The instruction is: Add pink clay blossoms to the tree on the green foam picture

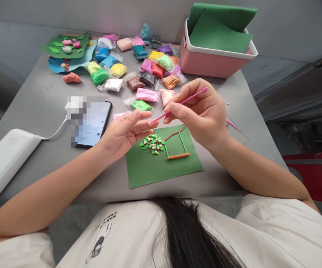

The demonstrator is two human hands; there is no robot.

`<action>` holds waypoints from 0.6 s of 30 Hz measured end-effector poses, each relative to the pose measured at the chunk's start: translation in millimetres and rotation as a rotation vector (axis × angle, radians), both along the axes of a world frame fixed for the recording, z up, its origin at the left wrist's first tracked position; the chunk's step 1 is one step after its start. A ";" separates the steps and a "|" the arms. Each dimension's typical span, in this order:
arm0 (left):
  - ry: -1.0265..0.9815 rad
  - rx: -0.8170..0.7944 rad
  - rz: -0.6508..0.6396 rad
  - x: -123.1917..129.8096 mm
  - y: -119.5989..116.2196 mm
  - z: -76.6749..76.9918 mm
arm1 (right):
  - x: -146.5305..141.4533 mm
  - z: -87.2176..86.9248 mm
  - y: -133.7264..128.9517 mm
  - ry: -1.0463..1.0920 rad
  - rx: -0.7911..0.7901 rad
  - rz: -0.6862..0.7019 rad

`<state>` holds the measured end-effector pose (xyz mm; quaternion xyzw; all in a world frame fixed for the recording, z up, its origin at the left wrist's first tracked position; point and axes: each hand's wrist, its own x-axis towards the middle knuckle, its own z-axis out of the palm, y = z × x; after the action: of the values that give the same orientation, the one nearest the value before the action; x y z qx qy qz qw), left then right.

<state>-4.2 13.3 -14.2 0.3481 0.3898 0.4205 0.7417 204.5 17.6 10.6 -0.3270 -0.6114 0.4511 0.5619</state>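
My right hand (202, 115) pinches a thin pink clay modelling tool (190, 98), slanting down to the left. Its lower tip rests at the fingers of my left hand (124, 130), which is open with the fingers stretched out. A tiny pale bit (150, 123), perhaps clay, shows at that tip. Beneath both hands lies a green sheet (149, 173) with a clay picture on it. On the sheet are green clay leaves with pale pink dots (153, 144), a brown branch, and a swing with green ropes and an orange-brown seat (178, 156). My right hand hides part of the branch.
Several bagged clay packs (147, 94) spread over the back of the table. A pink basket (208, 61) holds green sheets at back right. Left are a phone (93, 124), a white power bank (12, 158) and decorated sheets (66, 46). Thin tools (233, 125) lie right.
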 end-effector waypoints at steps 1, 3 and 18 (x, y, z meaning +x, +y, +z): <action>0.008 0.000 0.002 0.2 -0.2 0.7 | 0.2 -0.1 0.0 -0.014 -0.002 0.000; 0.020 0.005 0.006 0.7 -0.9 1.9 | 0.4 -0.1 -0.2 -0.044 -0.007 -0.007; 0.040 -0.018 0.022 1.8 -0.8 3.6 | 2.7 -1.7 0.8 -0.102 -0.006 -0.029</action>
<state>-2.4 12.5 -10.5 0.3454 0.4123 0.4179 0.7322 207.2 18.4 8.9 -0.3599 -0.6332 0.4274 0.5355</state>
